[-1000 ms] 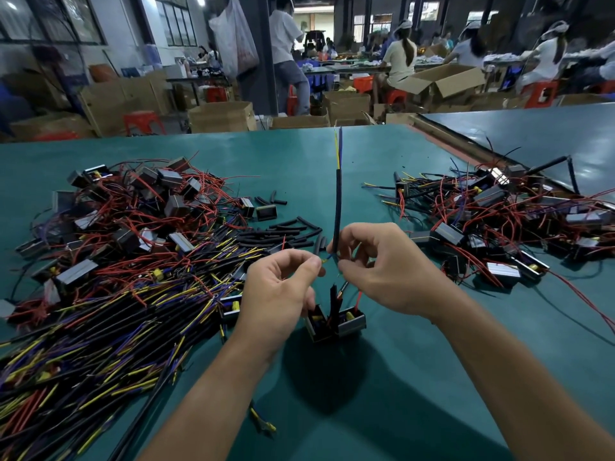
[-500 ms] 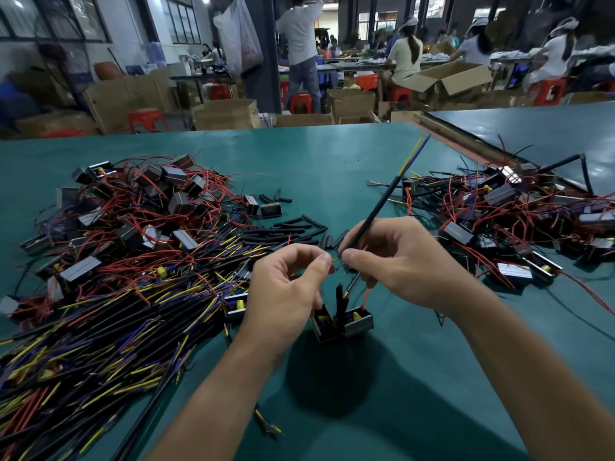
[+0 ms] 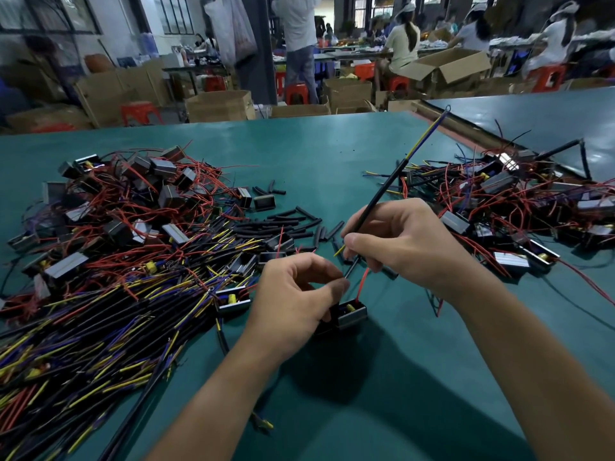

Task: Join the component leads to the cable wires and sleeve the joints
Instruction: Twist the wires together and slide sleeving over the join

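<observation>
Tilted further toward the table's far right corner than a second ago, the thin black cable (image 3: 379, 197) now slants away, its bare yellow and blue wires fanning at the tip. Right hand (image 3: 404, 242) pinches the sheath low; left hand (image 3: 296, 294) nips a slim dark sleeve end beside a red lead (image 3: 362, 283) rising from the boxy, metal-framed component (image 3: 349, 315) on the matte green table (image 3: 299, 151). Short black tubing pieces (image 3: 286, 224) lie mid-table.

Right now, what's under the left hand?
Under the left hand sits a small black box-shaped component with a yellow part and red lead, on the green table. Its left side is covered.
</observation>
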